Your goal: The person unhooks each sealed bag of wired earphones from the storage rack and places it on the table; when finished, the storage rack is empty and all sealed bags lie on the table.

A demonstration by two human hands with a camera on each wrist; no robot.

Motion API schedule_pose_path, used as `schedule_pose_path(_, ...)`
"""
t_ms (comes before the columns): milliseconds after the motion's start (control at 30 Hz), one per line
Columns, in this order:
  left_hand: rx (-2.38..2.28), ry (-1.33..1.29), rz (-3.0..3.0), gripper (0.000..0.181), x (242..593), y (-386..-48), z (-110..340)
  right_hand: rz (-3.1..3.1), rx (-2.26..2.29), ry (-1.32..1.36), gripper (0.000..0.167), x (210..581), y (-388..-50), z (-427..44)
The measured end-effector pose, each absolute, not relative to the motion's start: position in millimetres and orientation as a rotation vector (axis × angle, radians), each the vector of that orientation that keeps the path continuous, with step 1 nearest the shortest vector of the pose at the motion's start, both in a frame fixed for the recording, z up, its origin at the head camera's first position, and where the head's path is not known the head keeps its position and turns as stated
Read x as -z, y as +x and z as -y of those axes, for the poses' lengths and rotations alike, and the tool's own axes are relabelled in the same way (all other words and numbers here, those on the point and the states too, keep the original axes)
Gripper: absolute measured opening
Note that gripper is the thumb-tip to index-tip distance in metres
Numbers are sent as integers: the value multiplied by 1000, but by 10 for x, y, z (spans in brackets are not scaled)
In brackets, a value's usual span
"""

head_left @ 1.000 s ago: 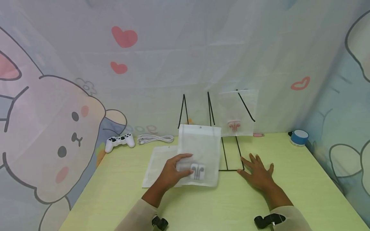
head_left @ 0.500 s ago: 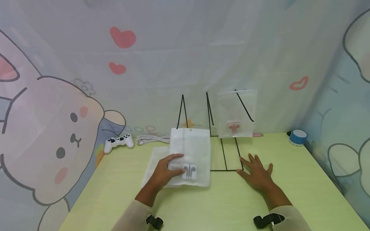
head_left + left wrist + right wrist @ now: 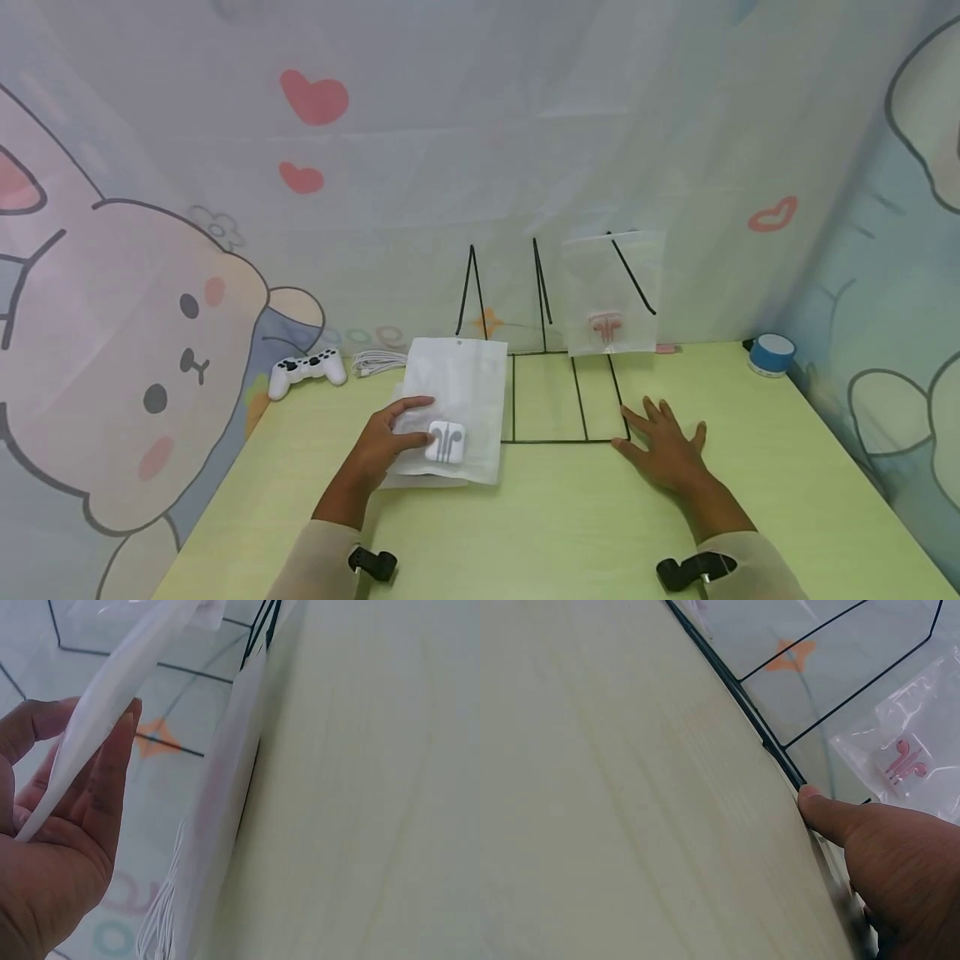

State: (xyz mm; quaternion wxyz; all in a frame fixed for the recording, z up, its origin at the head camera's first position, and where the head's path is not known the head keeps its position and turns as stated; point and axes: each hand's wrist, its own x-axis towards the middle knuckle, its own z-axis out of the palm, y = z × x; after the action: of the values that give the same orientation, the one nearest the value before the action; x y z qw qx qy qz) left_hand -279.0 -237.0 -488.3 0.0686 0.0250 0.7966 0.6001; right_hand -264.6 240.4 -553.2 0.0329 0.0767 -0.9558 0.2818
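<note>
My left hand point(image 3: 378, 442) pinches a white zip pouch point(image 3: 461, 379) by its left edge, thumb in front and fingers behind. White earphones point(image 3: 446, 442) in a small clear case show through the pouch's lower part. Under it, another white pouch point(image 3: 423, 482) lies on the table, mostly covered. A black wire display rack point(image 3: 555, 442) stands at the centre with upright hooks. From its right hook hangs a clear pouch point(image 3: 592, 279) with pink earphones point(image 3: 606, 327). My right hand point(image 3: 667, 450), fingers spread, touches the rack base's front right corner; in the right wrist view the thumb point(image 3: 832, 817) rests against the wire.
A white game controller point(image 3: 307, 372) and a coiled white cable point(image 3: 377, 362) sit at the back left of the table point(image 3: 570, 533). Behind the rack lies a small pink item point(image 3: 667, 348). At the back right stands a blue and white round object point(image 3: 772, 356). A printed curtain point(image 3: 420, 125) hangs behind.
My left hand has carried the pouch leftward, away from the rack and over the lying pouch. More of the rack's base now shows. The right hand has stayed at the rack's corner.
</note>
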Motion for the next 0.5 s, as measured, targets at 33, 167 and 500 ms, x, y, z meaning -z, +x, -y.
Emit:
schedule_pose_path(33,-1813,66,-2384,64,4885,-2793,2415,2943,-871,237,75,5534,-2645,-2404)
schedule_pose_path(167,-1824,31,-2352,67,4906,-2820,2607,2946,-882,234,76,5533,-2629,-2392)
schedule_pose_path(500,-1934,-15,-2230,67,4967,-2818,2919,2937,-866,237,75,5495,-2637,-2395)
